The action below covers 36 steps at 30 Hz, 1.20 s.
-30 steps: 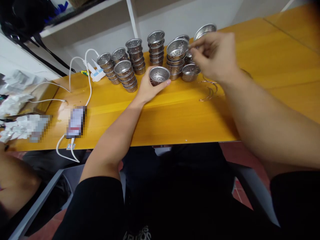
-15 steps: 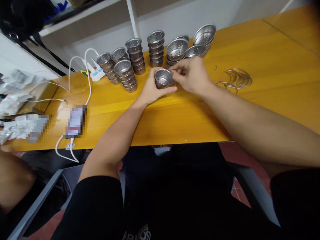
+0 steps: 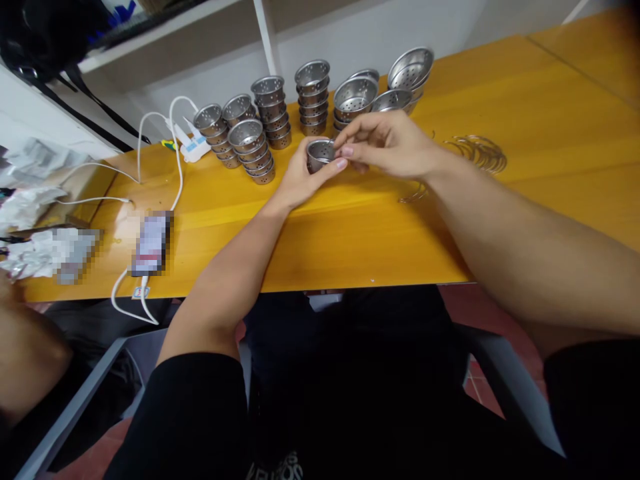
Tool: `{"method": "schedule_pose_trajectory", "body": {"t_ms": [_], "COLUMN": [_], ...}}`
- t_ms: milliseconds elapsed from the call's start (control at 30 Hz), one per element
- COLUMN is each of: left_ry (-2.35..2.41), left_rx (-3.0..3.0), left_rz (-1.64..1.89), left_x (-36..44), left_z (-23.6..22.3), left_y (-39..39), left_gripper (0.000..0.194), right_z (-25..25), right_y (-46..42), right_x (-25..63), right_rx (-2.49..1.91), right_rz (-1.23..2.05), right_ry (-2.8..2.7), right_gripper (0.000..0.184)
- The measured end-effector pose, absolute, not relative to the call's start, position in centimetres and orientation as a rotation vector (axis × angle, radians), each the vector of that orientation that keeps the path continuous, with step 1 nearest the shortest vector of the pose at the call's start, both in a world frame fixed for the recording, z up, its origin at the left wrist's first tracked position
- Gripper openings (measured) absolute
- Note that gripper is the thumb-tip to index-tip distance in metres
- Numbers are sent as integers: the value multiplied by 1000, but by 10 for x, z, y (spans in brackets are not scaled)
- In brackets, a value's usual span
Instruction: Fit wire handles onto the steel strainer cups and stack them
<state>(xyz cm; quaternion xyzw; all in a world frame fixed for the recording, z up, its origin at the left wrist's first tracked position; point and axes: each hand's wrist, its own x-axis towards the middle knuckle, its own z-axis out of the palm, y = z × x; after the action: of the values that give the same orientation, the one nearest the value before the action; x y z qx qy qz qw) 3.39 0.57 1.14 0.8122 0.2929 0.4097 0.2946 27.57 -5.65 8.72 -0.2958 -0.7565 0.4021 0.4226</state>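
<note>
Silvery metal cup (image 3: 319, 155) sits in the left hand (image 3: 299, 175), in front of the cup stacks; can't tell if its base touches the table (image 3: 320, 260). Left fingers and thumb wrapped around its side. Right hand (image 3: 340, 148) at the near-right part of the rim, thumb and fingertips close together; can't tell whether anything is pinched between them.

Risks, my judgement: cup could twist or slip if the right fingers push harder than the left grip resists. Thin rim might nick a fingertip, both hands being crowded there. A forward jerk could bump the wide cup (image 3: 355, 97) topping the stack just behind the right hand, and the leaning cup (image 3: 411, 70) beyond looks easy to topple.

Cup look: small, round, open-topped, shiny, little holes through the wall, mouth up. Right rim hidden by fingers.

Further out: tall stack (image 3: 313, 100) and front stack (image 3: 254, 157) left of it, curved wires (image 3: 483, 153) loose on the right, phone (image 3: 151, 243) plugged in at left.
</note>
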Motion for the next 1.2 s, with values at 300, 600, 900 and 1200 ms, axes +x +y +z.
{"method": "schedule_pose_trajectory", "body": {"t_ms": [300, 600, 900, 1200], "left_ry": [739, 781, 782, 798], "left_rx": [2226, 2246, 2244, 2229], "left_rz": [1045, 1044, 1004, 1059], "left_x": [39, 38, 35, 35], "left_z": [11, 14, 16, 13], "left_y": [4, 2, 1, 4], "left_gripper": [105, 101, 100, 104], "right_z": [78, 76, 79, 78], "right_y": [-49, -49, -54, -56], "right_x": [272, 270, 266, 264], "right_rx": [-736, -752, -759, -833], "right_rz": [997, 1020, 1038, 973], "right_ry": [-1751, -1750, -1758, -1778], "right_gripper": [71, 67, 68, 63]}}
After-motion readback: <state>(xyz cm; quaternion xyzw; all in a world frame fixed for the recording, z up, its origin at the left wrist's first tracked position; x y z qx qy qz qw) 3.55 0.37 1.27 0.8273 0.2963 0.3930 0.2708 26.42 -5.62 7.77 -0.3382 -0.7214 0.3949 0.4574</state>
